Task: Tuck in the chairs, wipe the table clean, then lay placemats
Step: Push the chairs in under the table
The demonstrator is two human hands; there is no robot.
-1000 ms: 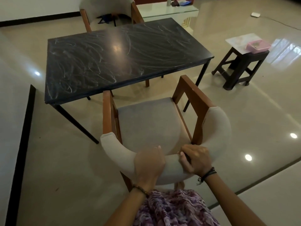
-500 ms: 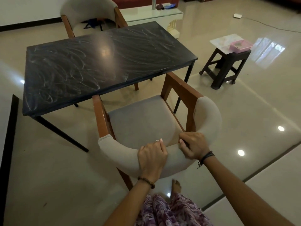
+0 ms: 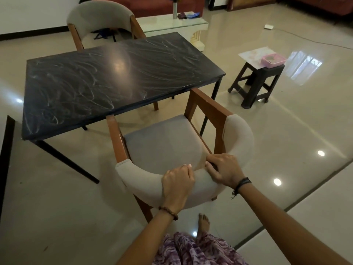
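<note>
Hands first: the left hand point(image 3: 177, 185) has its fingers curled over the top of the padded backrest point(image 3: 238, 138) of the near chair point(image 3: 162, 144), gripping it, and the right hand point(image 3: 222, 170) grips the same rim just beside it, thumb and fingers closed on the padding. Both grips sit close together near the middle of the curved back, which is good for a straight push but poor for steering.

This chair stands at the near long side of the tabletop point(image 3: 107, 83), angled a little, its left wooden arm point(image 3: 114, 134) touching or just under the edge while its right arm point(image 3: 206, 106) rises beside the corner. The seat is mostly out in the open, so the tucking is not yet done.

To do it well, I would square the chair to the edge first, then slide it forward low and slowly. The arms look about as high as the tabletop, so they may catch on it; watch them, and the table leg near the right arm.

A second chair point(image 3: 99, 18) waits at the far side. White smears cover the dark top, so wiping is ahead. A stool point(image 3: 256, 83) to the right carries a pink tray point(image 3: 273, 61) on what may be placemats.
</note>
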